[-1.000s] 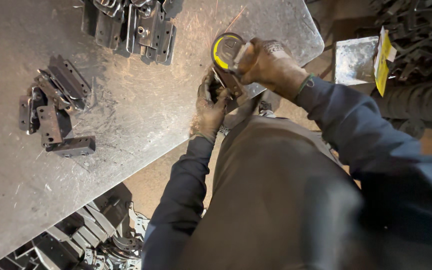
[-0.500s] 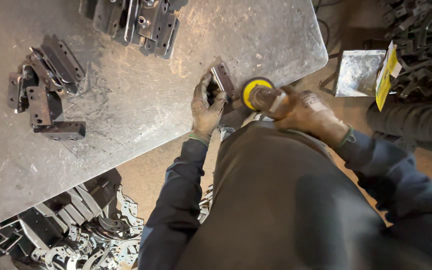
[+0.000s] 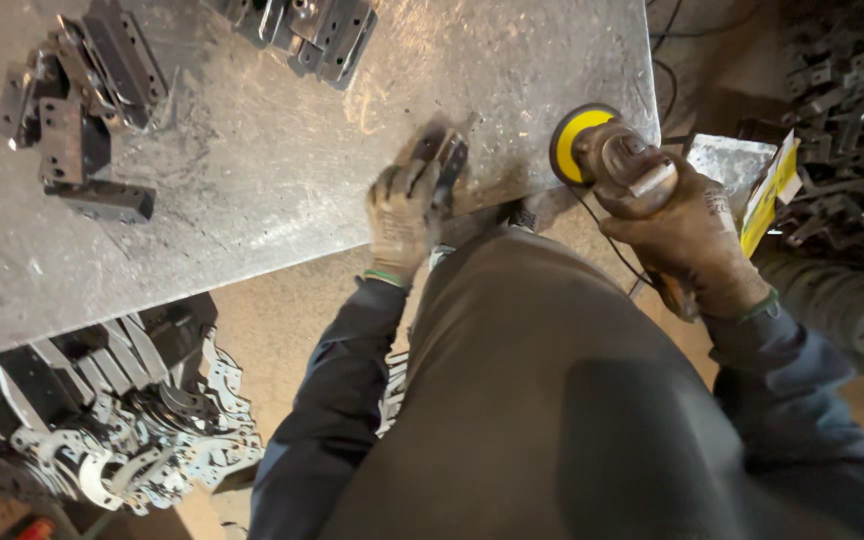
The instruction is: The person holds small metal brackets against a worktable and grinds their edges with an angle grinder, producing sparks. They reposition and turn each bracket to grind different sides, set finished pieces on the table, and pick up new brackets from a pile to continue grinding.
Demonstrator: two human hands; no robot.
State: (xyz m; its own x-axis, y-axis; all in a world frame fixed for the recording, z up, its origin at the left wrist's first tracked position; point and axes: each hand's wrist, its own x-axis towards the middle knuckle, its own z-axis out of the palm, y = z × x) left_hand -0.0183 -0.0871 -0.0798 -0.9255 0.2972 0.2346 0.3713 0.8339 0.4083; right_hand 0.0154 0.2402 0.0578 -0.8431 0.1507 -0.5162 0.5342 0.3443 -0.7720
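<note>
My gloved left hand point(image 3: 404, 210) grips a small dark metal bracket point(image 3: 444, 160) and presses it on the scratched steel table point(image 3: 252, 170) near its front edge. My gloved right hand point(image 3: 687, 235) holds an angle grinder point(image 3: 617, 160) with a yellow-backed disc point(image 3: 574, 140). The disc hovers at the table's right front corner, apart from the bracket and to its right. The grinder's cable runs down beside my body.
Dark metal brackets lie piled at the table's far left point(image 3: 72, 110) and at its top middle point(image 3: 307, 30). On the floor lower left sits a heap of flat steel plates point(image 3: 112, 430). Stacked metal parts point(image 3: 842, 120) fill the right side.
My right hand has swung the grinder off the bracket, out to the right past the table corner. My left hand still holds the bracket and has shifted it slightly on the table.
</note>
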